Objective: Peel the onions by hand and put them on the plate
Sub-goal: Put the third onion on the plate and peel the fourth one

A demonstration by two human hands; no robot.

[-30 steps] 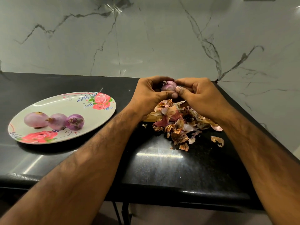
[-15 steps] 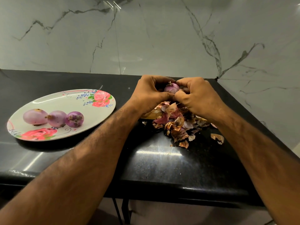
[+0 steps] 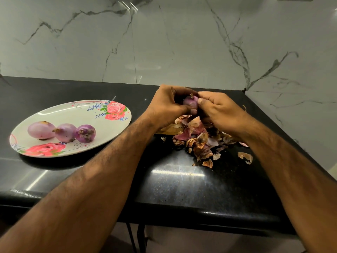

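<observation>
Left hand (image 3: 168,105) and right hand (image 3: 221,111) both grip 1 onion (image 3: 190,102) above the peel pile (image 3: 198,139). Left of pile: plate (image 3: 73,114) with 3 peeled onions (image 3: 63,132) on black surface (image 3: 182,179).

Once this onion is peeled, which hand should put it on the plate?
Probably the left hand: it grips the onion, and the plate lies on its side; the right hand would cross over.
</observation>
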